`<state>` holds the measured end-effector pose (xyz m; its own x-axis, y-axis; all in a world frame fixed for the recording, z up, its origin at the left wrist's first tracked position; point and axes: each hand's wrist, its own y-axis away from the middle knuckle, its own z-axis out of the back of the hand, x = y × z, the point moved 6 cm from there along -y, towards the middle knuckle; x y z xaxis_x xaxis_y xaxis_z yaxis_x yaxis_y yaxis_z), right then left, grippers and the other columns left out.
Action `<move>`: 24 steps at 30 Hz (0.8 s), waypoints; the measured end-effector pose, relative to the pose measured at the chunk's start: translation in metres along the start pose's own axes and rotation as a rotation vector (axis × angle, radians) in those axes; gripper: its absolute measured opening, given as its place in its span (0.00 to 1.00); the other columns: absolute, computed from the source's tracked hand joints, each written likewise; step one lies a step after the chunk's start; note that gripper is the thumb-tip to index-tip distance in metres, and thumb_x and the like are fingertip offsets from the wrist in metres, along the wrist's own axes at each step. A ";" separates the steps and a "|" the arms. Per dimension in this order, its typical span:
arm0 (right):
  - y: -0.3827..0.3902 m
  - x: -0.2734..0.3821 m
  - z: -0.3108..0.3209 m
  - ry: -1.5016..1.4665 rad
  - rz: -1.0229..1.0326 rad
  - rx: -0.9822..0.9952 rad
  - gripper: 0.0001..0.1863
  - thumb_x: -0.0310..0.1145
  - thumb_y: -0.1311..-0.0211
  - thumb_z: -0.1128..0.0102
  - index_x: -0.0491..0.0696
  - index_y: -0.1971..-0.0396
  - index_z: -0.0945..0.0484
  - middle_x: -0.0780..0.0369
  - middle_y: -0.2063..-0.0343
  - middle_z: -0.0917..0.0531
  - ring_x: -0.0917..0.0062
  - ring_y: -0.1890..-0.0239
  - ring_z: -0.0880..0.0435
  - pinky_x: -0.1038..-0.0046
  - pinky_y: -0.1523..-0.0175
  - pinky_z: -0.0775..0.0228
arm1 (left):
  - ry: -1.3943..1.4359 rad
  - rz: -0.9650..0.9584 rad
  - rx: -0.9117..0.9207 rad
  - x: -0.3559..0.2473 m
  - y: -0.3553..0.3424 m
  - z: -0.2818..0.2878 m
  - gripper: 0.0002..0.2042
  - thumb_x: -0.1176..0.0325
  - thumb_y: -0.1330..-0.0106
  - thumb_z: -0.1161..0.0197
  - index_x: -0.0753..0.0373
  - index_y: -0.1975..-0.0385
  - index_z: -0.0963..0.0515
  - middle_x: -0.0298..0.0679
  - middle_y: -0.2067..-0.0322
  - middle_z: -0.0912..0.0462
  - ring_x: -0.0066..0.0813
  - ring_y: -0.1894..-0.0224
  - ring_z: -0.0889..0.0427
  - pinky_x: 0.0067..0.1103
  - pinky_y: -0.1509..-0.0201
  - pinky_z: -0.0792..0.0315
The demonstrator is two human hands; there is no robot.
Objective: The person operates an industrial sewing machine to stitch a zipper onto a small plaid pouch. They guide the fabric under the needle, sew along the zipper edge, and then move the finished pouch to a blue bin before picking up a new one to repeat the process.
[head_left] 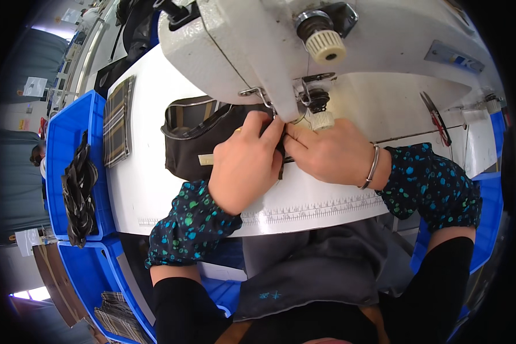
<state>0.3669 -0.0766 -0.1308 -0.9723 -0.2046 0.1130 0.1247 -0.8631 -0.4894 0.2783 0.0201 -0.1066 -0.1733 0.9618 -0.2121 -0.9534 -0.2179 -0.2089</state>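
Note:
A dark brown fabric pouch [183, 149] with a metal zipper and a small pale label lies under the needle end of a white sewing machine [235, 40]. My left hand [243, 160] bears on the pouch just left of the presser foot, fingers bent and gripping the fabric beside the zipper. Close against it on the right, my right hand [327, 152] pinches the dark fabric at the needle area. The fabric between my fingers is partly hidden by both hands and the machine head.
Plaid pieces [117, 120] lie at the left of the white table [143, 195], scissors [436, 117] at the right. Blue bins [54, 183] with dark and plaid pieces stand left; another [484, 235] sits lower right. Another person [38, 155] is far left.

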 end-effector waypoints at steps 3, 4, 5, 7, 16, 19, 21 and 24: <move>0.000 0.006 0.002 -0.026 0.047 -0.018 0.11 0.34 0.47 0.35 0.45 0.65 0.18 0.61 0.67 0.17 0.74 0.78 0.17 0.73 0.75 0.27 | 0.126 0.041 0.024 0.004 0.008 0.012 0.22 0.78 0.44 0.38 0.63 0.46 0.20 0.44 0.57 0.18 0.46 0.63 0.15 0.33 0.61 0.20; 0.001 0.011 0.000 -0.028 0.089 0.000 0.14 0.35 0.46 0.36 0.46 0.61 0.17 0.60 0.61 0.15 0.76 0.77 0.17 0.74 0.75 0.29 | 0.181 0.063 0.046 0.006 0.009 0.014 0.22 0.80 0.44 0.39 0.63 0.46 0.19 0.45 0.58 0.17 0.47 0.63 0.15 0.33 0.59 0.20; 0.003 0.015 -0.002 -0.030 0.130 0.019 0.16 0.35 0.46 0.36 0.47 0.57 0.16 0.60 0.56 0.13 0.78 0.76 0.17 0.75 0.76 0.31 | 0.245 0.062 0.032 0.009 0.008 0.016 0.20 0.82 0.42 0.39 0.64 0.48 0.19 0.46 0.63 0.18 0.48 0.64 0.16 0.32 0.60 0.22; 0.006 0.029 -0.002 0.110 0.187 -0.001 0.14 0.35 0.46 0.37 0.46 0.60 0.15 0.58 0.59 0.13 0.78 0.76 0.19 0.76 0.74 0.31 | 0.290 0.090 0.057 0.010 0.003 0.013 0.18 0.81 0.41 0.37 0.65 0.49 0.19 0.46 0.63 0.18 0.47 0.65 0.16 0.32 0.61 0.22; 0.009 0.029 -0.007 0.153 0.250 -0.046 0.14 0.32 0.48 0.38 0.42 0.64 0.15 0.54 0.64 0.12 0.79 0.78 0.21 0.76 0.75 0.32 | -0.055 0.032 0.024 0.001 0.007 0.005 0.24 0.81 0.51 0.32 0.56 0.50 0.15 0.37 0.66 0.24 0.37 0.67 0.18 0.30 0.67 0.23; 0.010 0.030 -0.005 0.128 0.240 -0.028 0.13 0.32 0.48 0.38 0.41 0.64 0.15 0.53 0.64 0.12 0.78 0.79 0.21 0.76 0.76 0.32 | -0.062 0.015 0.013 -0.002 0.011 0.001 0.27 0.82 0.53 0.33 0.55 0.49 0.14 0.36 0.66 0.26 0.34 0.67 0.18 0.29 0.68 0.24; 0.011 0.033 -0.003 0.145 0.238 -0.048 0.12 0.32 0.50 0.38 0.41 0.68 0.16 0.51 0.67 0.13 0.78 0.80 0.20 0.76 0.77 0.32 | -0.064 -0.005 -0.010 -0.005 0.011 0.000 0.26 0.81 0.52 0.33 0.55 0.49 0.14 0.35 0.66 0.26 0.34 0.67 0.18 0.29 0.68 0.23; 0.011 0.038 -0.001 0.193 0.250 -0.100 0.11 0.33 0.53 0.37 0.40 0.74 0.17 0.47 0.72 0.14 0.76 0.83 0.19 0.76 0.81 0.32 | -0.087 -0.066 -0.035 -0.006 0.012 -0.004 0.22 0.77 0.48 0.34 0.58 0.49 0.16 0.34 0.65 0.26 0.32 0.66 0.18 0.27 0.72 0.23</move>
<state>0.3313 -0.0930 -0.1325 -0.9346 -0.3050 -0.1830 0.3539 -0.7455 -0.5648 0.2691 0.0113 -0.1115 -0.1330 0.9846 -0.1133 -0.9544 -0.1581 -0.2533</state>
